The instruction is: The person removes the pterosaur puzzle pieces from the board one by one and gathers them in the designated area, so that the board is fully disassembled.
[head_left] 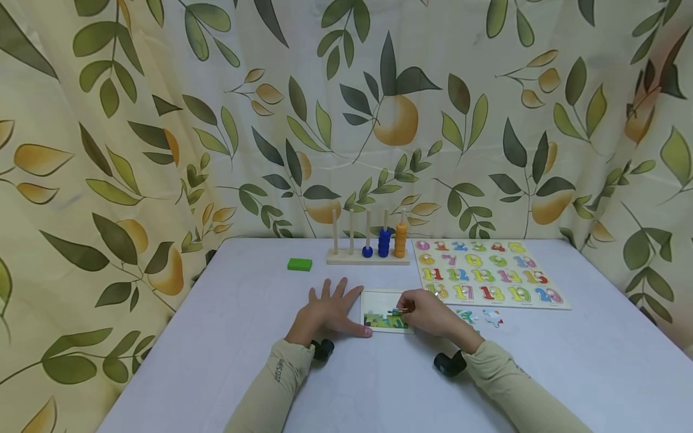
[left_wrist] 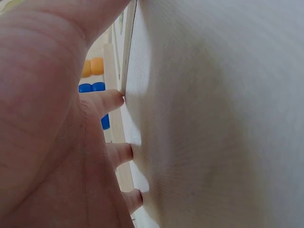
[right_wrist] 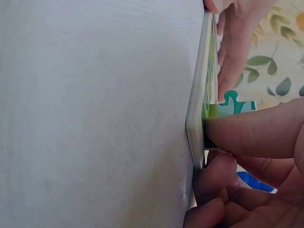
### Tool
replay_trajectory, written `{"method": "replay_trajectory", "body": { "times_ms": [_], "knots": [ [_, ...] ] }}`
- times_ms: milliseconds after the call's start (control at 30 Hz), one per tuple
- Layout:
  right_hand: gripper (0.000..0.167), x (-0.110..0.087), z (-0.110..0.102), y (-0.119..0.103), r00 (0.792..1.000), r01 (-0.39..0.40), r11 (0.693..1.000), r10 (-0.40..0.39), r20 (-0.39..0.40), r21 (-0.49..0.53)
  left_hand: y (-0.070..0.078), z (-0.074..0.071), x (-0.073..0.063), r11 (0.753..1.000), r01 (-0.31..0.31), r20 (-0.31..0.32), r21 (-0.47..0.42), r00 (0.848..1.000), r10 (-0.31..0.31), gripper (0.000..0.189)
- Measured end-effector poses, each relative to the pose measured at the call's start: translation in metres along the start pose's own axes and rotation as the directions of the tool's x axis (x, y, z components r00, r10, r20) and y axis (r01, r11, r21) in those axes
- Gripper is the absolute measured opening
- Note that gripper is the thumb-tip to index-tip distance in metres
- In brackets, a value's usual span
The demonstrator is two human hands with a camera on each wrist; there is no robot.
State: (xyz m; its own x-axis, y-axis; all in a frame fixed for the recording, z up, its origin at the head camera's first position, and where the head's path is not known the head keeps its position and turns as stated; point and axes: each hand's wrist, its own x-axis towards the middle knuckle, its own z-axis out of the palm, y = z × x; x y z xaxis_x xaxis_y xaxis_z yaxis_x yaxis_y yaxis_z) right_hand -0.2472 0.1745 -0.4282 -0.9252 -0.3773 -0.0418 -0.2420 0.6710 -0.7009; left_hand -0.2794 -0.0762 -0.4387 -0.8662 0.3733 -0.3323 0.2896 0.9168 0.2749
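A small jigsaw board (head_left: pixel 377 299) with a pale rim lies on the table, green scenery filling its lower part. My left hand (head_left: pixel 327 314) is spread flat at its left side, with thumb and index finger touching the edge. Over the right part of the board, my right hand (head_left: pixel 432 314) pinches a jigsaw piece (right_wrist: pixel 232 107) between thumb and fingers. That piece is green and pale blue and stands tilted up from the board in the right wrist view. The right fingers hide the board's right end. Loose jigsaw pieces (head_left: pixel 492 318) lie right of the right hand.
Behind the board stands a wooden peg rack (head_left: pixel 346 258) with blue and orange beads. A number puzzle board (head_left: pixel 495 273) lies at the back right, close to the right hand. A green block (head_left: pixel 299 264) sits back left. A patterned curtain (head_left: pixel 346 120) hangs behind the table.
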Motion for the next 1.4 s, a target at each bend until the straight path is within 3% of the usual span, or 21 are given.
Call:
{"method": "replay_trajectory", "body": {
  "times_ms": [100, 433, 900, 1400],
  "knots": [
    [0.012, 0.000, 0.000, -0.001, 1.000, 0.002, 1.000, -0.002, -0.003, -0.015, 0.005, -0.005, -0.008, 1.000, 0.001, -0.007, -0.009, 1.000, -0.001, 0.106],
    [0.010, -0.002, -0.003, -0.002, 0.999, 0.032, 0.999, -0.032, 0.000, -0.021, 0.005, -0.006, -0.009, 1.000, 0.000, 0.000, -0.023, 1.000, 0.000, 0.105],
    [0.020, 0.000, -0.005, 0.004, 0.990, -0.125, 0.987, 0.131, -0.053, 0.105, 0.004, -0.004, -0.006, 1.000, 0.005, -0.003, -0.006, 1.000, -0.005, 0.107],
    [0.023, -0.017, -0.018, 0.007, 0.987, -0.118, 0.980, 0.134, -0.092, 0.159, 0.004, -0.003, -0.006, 1.000, 0.009, 0.002, -0.028, 1.000, -0.009, 0.107]
  ]
}}
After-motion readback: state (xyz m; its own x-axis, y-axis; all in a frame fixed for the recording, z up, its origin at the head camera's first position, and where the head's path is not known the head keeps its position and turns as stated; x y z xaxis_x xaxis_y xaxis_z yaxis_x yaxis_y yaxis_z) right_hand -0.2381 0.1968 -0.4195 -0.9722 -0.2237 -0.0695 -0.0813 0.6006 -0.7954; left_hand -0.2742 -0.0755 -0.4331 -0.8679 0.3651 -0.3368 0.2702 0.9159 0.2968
